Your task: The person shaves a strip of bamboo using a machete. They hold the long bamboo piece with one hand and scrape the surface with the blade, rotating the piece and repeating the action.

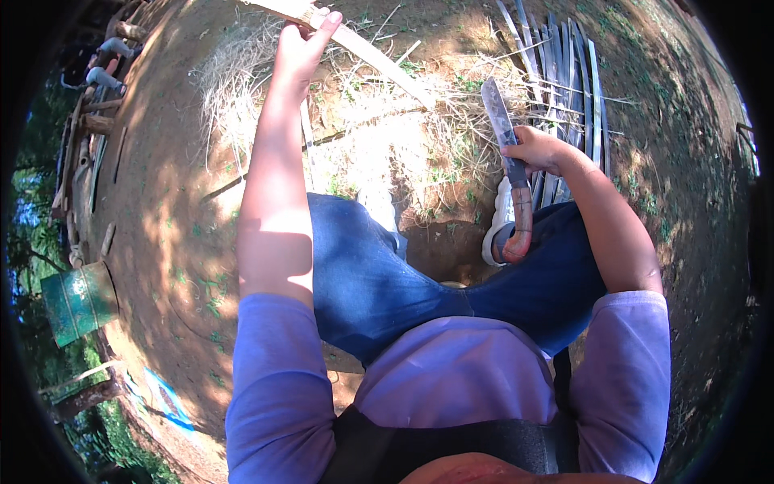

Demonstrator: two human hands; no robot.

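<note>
Stretched far forward, my left hand [309, 47] is closed around a pale, flat split length of wood or bamboo [379, 63]. The strip slants down to the right, its lower end by the litter on the ground. My right hand [534, 152] grips a machete [497, 113] where the blade meets the handle. Its blade points away from me, and the curved brown handle [522, 218] hangs back toward my shoe [501, 214]. The machete and the strip are apart. Thin pale shavings [234, 89] lie scattered beneath and around the strip.
Several long grey slats [597, 97] lie side by side on the dirt beyond my right hand. At the left stand a green drum [81, 302] and stacked logs [98, 124]. Another person [106, 73] is at the far left. Something blue [171, 403] lies at lower left.
</note>
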